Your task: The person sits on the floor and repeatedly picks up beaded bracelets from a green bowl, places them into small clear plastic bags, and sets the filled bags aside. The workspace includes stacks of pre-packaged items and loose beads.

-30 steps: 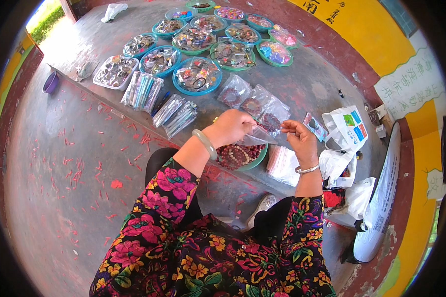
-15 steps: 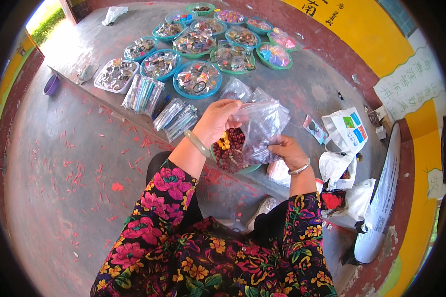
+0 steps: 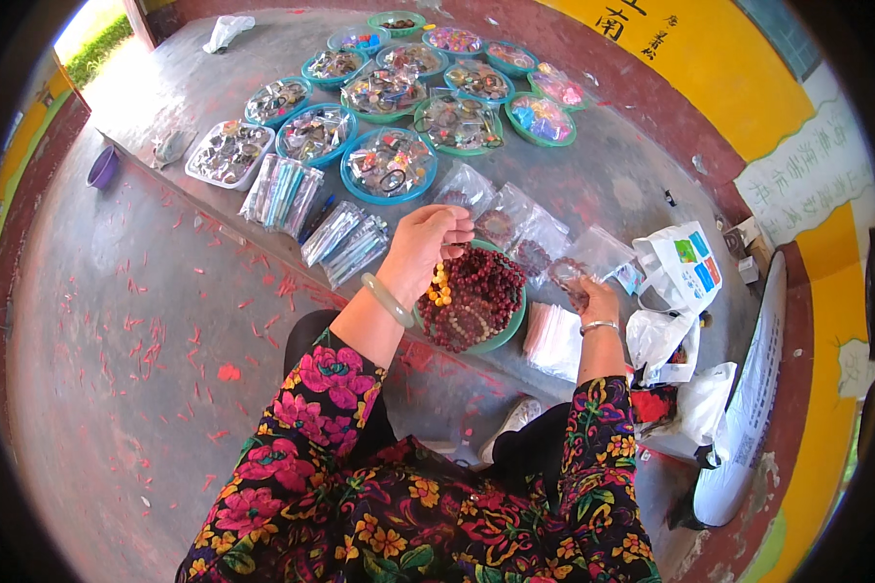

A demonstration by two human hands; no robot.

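Observation:
A green bowl (image 3: 511,335) in front of me holds dark red bead bracelets (image 3: 476,291) and some yellow beads (image 3: 439,288). My left hand (image 3: 426,251) is over the bowl's left side with its fingers curled together; whatever they hold, if anything, is hidden. Off to the right, my right hand (image 3: 598,301) grips a clear plastic bag (image 3: 603,251) by its near end, and a dark red bracelet (image 3: 566,272) shows inside. Beyond the bowl, several bagged bracelets (image 3: 533,257) lie in a row on the floor, ending beside that bag.
A stack of flat pinkish-white bags (image 3: 554,342) lies right of the bowl. White carrier bags (image 3: 679,267) stand farther right. Bundled pens (image 3: 282,194) lie to the left. Bowls of bagged trinkets (image 3: 389,163) fill the far floor, and a step edge (image 3: 262,262) runs across.
The clear bag, stretched between both hands over the bowl before, is now down at the right in my right hand. My left hand has let go of it.

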